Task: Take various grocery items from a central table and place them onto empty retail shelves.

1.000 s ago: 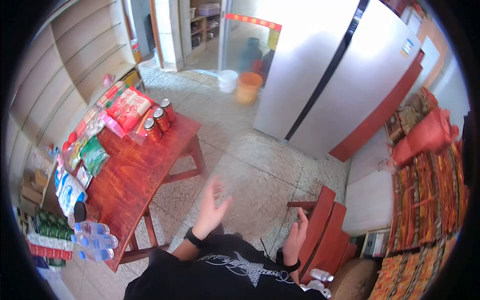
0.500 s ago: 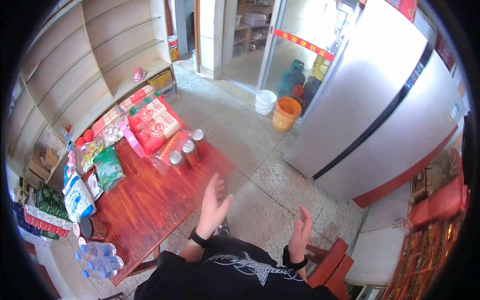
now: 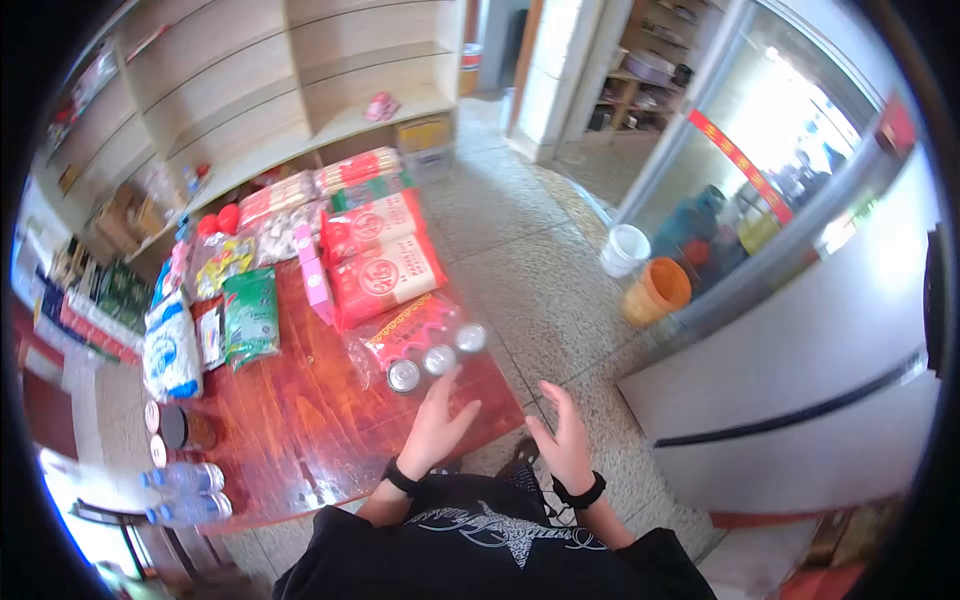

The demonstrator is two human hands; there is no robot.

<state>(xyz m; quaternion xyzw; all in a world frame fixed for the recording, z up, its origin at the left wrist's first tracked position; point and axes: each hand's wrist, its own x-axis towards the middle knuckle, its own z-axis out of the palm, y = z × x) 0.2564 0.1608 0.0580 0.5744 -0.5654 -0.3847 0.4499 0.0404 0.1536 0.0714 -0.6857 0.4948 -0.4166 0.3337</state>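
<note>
Left hand [image 3: 437, 425] and right hand [image 3: 560, 440] raised forward, empty, fingers spread.

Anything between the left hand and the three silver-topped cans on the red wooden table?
Nothing: in the head view the left hand hovers just short of the three silver-topped cans, with only bare red wooden table between.

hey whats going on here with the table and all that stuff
A person in a black top stands at a red-brown wooden table loaded with groceries. Both hands are empty with fingers spread: the left hand hovers over the table's near edge, close to three silver-topped cans, and the right hand is over the floor beside the table. Red printed packets, a green bag and clear water bottles also lie on the table.
</note>
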